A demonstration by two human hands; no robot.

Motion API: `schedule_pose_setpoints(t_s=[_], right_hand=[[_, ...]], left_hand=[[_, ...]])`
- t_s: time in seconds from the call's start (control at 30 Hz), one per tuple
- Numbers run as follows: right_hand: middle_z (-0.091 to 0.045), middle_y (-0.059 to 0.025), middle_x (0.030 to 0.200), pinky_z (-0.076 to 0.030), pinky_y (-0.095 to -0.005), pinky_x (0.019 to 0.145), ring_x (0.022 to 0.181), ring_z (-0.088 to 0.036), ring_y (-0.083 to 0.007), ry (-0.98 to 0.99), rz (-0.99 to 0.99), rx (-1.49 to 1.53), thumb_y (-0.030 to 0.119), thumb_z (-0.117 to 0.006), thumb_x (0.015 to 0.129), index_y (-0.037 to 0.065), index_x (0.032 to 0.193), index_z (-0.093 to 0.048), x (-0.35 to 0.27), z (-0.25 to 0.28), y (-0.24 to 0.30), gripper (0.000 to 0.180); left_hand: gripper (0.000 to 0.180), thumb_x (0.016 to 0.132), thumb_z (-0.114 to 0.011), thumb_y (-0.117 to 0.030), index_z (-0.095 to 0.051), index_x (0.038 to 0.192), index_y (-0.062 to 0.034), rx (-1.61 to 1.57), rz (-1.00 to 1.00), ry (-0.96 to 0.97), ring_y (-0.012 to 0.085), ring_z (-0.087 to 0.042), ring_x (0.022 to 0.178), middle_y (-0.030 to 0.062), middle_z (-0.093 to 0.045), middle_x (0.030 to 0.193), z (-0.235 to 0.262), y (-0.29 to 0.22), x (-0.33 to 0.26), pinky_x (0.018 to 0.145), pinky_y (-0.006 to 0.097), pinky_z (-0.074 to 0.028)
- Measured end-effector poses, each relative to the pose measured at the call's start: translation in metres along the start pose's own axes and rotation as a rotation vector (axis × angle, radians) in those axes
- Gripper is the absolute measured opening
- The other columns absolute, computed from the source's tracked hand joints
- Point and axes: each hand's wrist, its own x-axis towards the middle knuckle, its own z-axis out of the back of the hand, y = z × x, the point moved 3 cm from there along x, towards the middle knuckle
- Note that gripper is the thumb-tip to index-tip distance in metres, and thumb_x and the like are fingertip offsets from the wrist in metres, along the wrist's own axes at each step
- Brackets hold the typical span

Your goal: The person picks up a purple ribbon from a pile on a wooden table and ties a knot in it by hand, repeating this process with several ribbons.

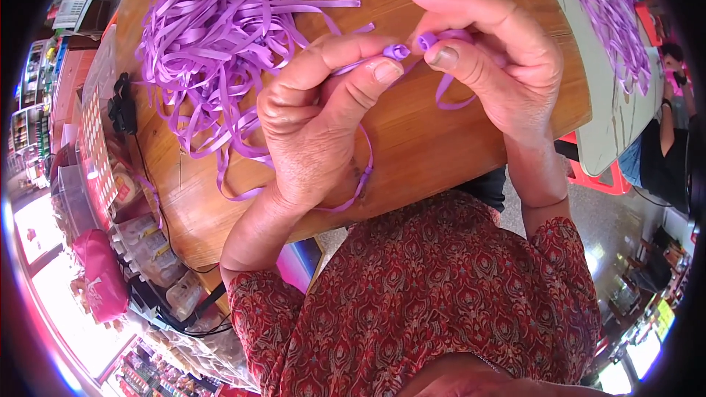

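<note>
Above the wooden table [434, 151], my left hand [312, 114] pinches a purple ribbon [397, 51] between thumb and forefinger, its rolled or knotted end poking out past the fingertips. Close by on the right, my right hand [500, 59] grips another purple ribbon piece [426, 41], also curled at the tip, between thumb and forefinger. The two ends face each other with a small gap. A loop hangs below the right fingers, and a longer strand trails under the left wrist. Whether both pieces belong to one ribbon I cannot tell.
A large tangled heap of purple ribbon [213, 37] covers the table's far left. More purple ribbon [614, 22] lies on a pale marbled table [614, 132] at right. A black cable [140, 147] runs along the left edge, near a pink pouch [101, 276]. Another person sits far right.
</note>
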Motion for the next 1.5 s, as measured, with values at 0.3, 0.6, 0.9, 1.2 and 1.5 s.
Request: schedule_pose_setpoints(t_s=[0.3,0.6,0.9,1.2,1.5], right_hand=[[-0.065,-0.016,0.097,-0.053,-0.0261,0.071,0.086,-0.063,-0.0195,0.089,0.033,-0.016,-0.007,-0.069,0.081,-0.005,0.105,-0.063,-0.001,0.008,-0.006,0.025],[-0.065,-0.0153,0.099,-0.052,-0.0255,0.072,0.088,-0.063,-0.0189,0.007,-0.032,-0.189,-0.012,-0.068,0.079,-0.004,0.102,-0.066,-0.004,-0.001,0.003,0.024],[-0.065,-0.0134,0.097,-0.051,-0.024,0.071,0.087,-0.062,-0.017,0.071,0.086,-0.23,-0.012,-0.068,0.078,-0.003,0.099,-0.068,-0.001,0.001,0.001,0.023],[-0.064,-0.0118,0.094,-0.048,-0.022,0.064,0.081,-0.061,-0.0147,0.119,0.158,-0.428,-0.011,-0.068,0.079,-0.002,0.097,-0.069,0.002,0.0,0.006,0.02],[-0.064,-0.0121,0.092,-0.048,-0.0226,0.062,0.08,-0.061,-0.0156,0.131,0.14,-0.468,-0.012,-0.067,0.08,-0.003,0.097,-0.068,0.003,0.0,0.009,0.02]], left_hand=[[0.019,0.08,-0.072,0.007,-0.07,0.098,0.0,0.267,-0.169,0.026,0.0047,-0.047,0.065,-0.0002,-0.061,0.076,0.001,-0.007,0.001,0.059,0.019,-0.037],[0.02,0.084,-0.069,0.004,-0.069,0.104,-0.0024,0.552,-0.23,0.076,0.006,-0.054,0.075,0.0013,-0.063,0.092,0.006,-0.019,-0.001,0.067,0.019,-0.042],[0.019,0.085,-0.069,0.003,-0.07,0.103,-0.0022,0.683,-0.296,0.1,0.0044,-0.045,0.066,-0.002,-0.055,0.077,0.003,-0.023,0.002,0.058,0.019,-0.035],[0.019,0.085,-0.068,0.004,-0.071,0.103,-0.0017,0.757,-0.268,0.11,0.0039,-0.043,0.063,-0.0028,-0.052,0.074,0.002,-0.024,0.003,0.055,0.018,-0.033],[0.018,0.085,-0.068,0.005,-0.071,0.102,-0.0014,0.753,-0.27,0.132,0.0036,-0.043,0.063,-0.0028,-0.051,0.074,0.0,-0.025,0.003,0.055,0.018,-0.033]])
